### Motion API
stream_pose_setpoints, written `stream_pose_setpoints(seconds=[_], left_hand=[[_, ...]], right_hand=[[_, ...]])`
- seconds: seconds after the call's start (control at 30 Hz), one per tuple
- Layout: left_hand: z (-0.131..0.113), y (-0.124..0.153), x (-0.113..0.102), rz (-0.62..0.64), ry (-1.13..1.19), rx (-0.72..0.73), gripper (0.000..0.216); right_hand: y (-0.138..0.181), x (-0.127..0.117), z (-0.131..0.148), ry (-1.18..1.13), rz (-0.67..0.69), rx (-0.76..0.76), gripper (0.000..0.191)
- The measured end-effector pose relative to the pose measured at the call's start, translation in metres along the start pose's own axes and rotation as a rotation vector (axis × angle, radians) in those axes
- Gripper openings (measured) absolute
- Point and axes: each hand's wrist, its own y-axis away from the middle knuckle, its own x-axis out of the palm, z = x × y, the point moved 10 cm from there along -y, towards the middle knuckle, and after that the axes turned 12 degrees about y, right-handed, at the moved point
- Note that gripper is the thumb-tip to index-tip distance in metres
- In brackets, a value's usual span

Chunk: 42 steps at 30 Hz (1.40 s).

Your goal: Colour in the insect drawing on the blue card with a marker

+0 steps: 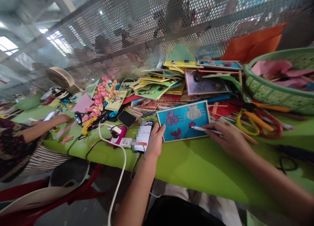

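A blue picture board (183, 120) with a wooden frame lies on the green table (196, 167); purple, red and white bugs are drawn on it. My left hand (155, 142) grips its lower left corner, thumb on top. My right hand (229, 139) is closed on a white pen (206, 130), whose tip touches the red bug near the board's lower right edge.
A phone (143, 136) on a white cable lies left of the board. Stacked picture boards (186, 78), scissors (257, 121) and a green basket (282, 78) sit behind. Another person's arm (41, 127) rests at the left. A perforated metal screen (157, 29) backs the table.
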Motion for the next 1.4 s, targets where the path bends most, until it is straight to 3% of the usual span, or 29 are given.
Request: stream_pose_setpoints(seconds=[0.83,1.4], left_hand=[[-0.002,0.002,0.003,0.023,0.006,0.007,0.047],[-0.002,0.002,0.004,0.017,0.019,0.004,0.051]], right_hand=[[0.005,0.004,-0.015,0.022,0.032,0.065,0.024],[0.004,0.003,-0.006,0.027,-0.014,-0.031,0.025]])
